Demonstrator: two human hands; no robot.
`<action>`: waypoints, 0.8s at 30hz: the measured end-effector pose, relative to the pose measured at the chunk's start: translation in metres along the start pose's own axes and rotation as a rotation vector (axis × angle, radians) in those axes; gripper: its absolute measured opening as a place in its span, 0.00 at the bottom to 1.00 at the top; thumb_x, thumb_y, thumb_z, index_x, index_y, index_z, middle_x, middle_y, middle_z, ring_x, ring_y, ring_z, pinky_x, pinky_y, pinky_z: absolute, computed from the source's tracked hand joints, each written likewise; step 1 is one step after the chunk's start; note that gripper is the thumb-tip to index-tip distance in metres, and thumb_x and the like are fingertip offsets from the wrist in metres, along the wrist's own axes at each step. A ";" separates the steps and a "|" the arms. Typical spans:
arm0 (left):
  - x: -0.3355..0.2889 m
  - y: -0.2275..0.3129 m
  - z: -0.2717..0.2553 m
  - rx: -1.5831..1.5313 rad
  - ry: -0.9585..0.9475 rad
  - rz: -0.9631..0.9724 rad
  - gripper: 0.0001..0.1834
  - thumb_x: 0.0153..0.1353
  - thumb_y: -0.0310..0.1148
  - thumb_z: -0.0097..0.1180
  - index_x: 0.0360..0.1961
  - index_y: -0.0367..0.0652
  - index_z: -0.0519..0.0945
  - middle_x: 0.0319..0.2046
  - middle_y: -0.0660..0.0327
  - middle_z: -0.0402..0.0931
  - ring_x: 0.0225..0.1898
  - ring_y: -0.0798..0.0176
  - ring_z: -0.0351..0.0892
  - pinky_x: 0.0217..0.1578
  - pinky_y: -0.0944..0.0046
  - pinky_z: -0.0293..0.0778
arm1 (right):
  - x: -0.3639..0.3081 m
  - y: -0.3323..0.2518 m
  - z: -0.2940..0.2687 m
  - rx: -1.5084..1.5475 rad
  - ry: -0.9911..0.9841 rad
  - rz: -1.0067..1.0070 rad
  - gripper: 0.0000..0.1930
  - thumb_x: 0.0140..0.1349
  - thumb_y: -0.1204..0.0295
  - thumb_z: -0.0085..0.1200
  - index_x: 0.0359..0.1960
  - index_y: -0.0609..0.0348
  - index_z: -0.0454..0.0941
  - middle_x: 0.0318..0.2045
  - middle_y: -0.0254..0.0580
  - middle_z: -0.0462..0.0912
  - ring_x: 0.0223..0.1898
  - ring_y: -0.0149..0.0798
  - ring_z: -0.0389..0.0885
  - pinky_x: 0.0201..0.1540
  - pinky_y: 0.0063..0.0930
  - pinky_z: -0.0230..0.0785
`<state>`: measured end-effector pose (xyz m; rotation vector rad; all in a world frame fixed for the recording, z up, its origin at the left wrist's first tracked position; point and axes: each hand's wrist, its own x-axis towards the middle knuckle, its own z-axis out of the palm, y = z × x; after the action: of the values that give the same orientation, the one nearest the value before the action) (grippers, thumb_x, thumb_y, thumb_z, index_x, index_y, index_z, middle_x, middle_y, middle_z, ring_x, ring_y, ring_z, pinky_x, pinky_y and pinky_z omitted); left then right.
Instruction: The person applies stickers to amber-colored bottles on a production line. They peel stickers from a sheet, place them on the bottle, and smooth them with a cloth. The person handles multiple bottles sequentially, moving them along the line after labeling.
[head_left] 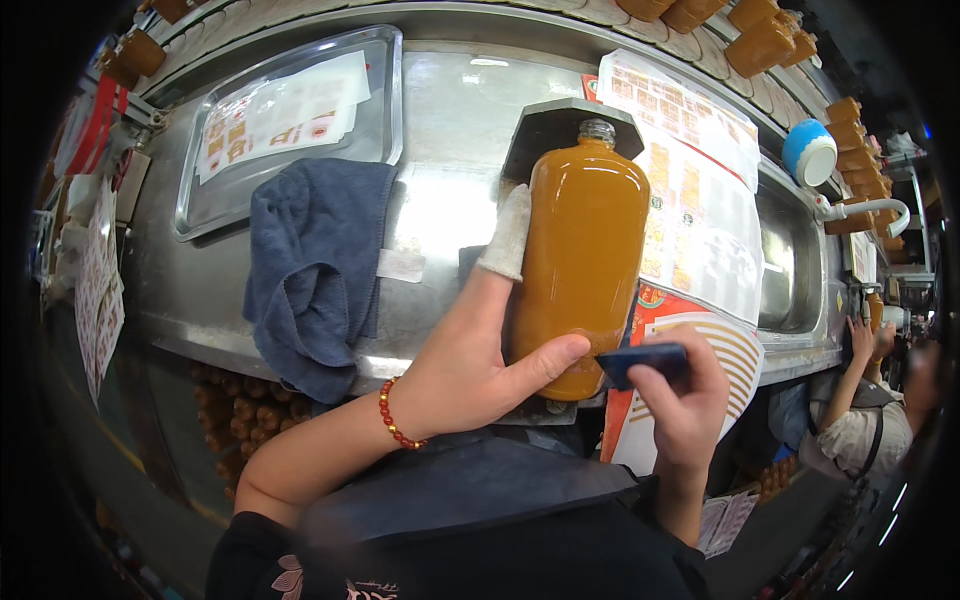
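A mustard-brown flat bottle [585,255] with a clear threaded neck leans, neck away from me, on a dark angular stand [530,140]. My left hand [475,345] grips its left side, the thumb lying over the lower front. White fabric covers a finger of that hand, and a red bead bracelet circles the wrist. Between the thumb and fingers of my right hand [695,395] is a flat dark blue scraper-like piece [645,362], close to the bottle's lower right edge. Whether it touches the bottle I cannot tell.
Left of the bottle lie a blue-grey cloth [318,270] and a metal tray [385,110] with printed sheets. Label sheets [690,190] spread to the right, beside a sink [790,265]. Several brown bottles [765,45] line the back. Another person [865,420] works at far right.
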<state>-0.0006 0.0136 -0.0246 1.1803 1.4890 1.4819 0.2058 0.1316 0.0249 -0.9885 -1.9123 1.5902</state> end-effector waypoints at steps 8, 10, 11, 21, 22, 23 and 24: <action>-0.004 0.000 0.000 0.278 0.022 0.232 0.70 0.47 0.48 0.83 0.82 0.42 0.46 0.81 0.35 0.30 0.82 0.32 0.39 0.77 0.47 0.54 | -0.004 -0.008 0.006 -0.568 -0.007 -0.679 0.25 0.38 0.83 0.66 0.44 0.55 0.90 0.36 0.38 0.83 0.36 0.43 0.78 0.39 0.32 0.70; -0.004 0.003 0.003 0.325 0.022 0.230 0.75 0.45 0.47 0.85 0.83 0.40 0.42 0.81 0.35 0.32 0.82 0.33 0.38 0.78 0.48 0.49 | -0.009 -0.019 0.007 -0.614 -0.135 -0.731 0.24 0.38 0.80 0.66 0.43 0.55 0.91 0.36 0.36 0.84 0.36 0.41 0.79 0.39 0.33 0.71; -0.005 0.004 0.004 0.351 0.023 0.229 0.77 0.43 0.46 0.86 0.83 0.39 0.40 0.81 0.36 0.33 0.82 0.34 0.38 0.78 0.49 0.47 | -0.010 -0.026 0.010 -0.617 -0.190 -0.743 0.23 0.39 0.80 0.66 0.43 0.55 0.91 0.36 0.36 0.84 0.36 0.41 0.79 0.40 0.33 0.72; -0.003 0.019 0.003 0.293 0.060 0.150 0.60 0.47 0.42 0.81 0.78 0.37 0.60 0.81 0.36 0.36 0.81 0.36 0.47 0.74 0.52 0.61 | 0.017 -0.045 0.003 -0.784 -0.230 -0.826 0.25 0.41 0.78 0.66 0.47 0.54 0.91 0.36 0.35 0.83 0.34 0.39 0.78 0.37 0.32 0.71; -0.003 0.019 0.002 0.291 0.054 0.147 0.60 0.47 0.42 0.81 0.78 0.37 0.60 0.81 0.36 0.36 0.81 0.36 0.47 0.74 0.52 0.61 | 0.016 -0.048 0.009 -0.782 -0.291 -0.834 0.26 0.40 0.78 0.66 0.47 0.54 0.91 0.36 0.35 0.84 0.34 0.39 0.78 0.37 0.33 0.71; -0.004 0.018 0.001 0.290 0.049 0.145 0.60 0.47 0.43 0.81 0.77 0.36 0.60 0.81 0.36 0.36 0.81 0.36 0.48 0.74 0.52 0.61 | 0.020 -0.047 0.006 -0.790 -0.242 -0.827 0.25 0.41 0.78 0.66 0.47 0.54 0.91 0.36 0.35 0.84 0.34 0.39 0.79 0.37 0.32 0.71; -0.004 0.018 0.001 0.301 0.047 0.149 0.60 0.47 0.43 0.81 0.77 0.36 0.60 0.80 0.36 0.36 0.81 0.36 0.47 0.74 0.52 0.61 | 0.025 -0.045 0.000 -0.797 -0.193 -0.819 0.25 0.41 0.78 0.65 0.47 0.54 0.91 0.36 0.35 0.85 0.34 0.39 0.79 0.37 0.31 0.71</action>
<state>0.0033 0.0084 -0.0077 1.4705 1.7322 1.4233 0.1793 0.1479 0.0659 -0.1819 -2.6567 0.4576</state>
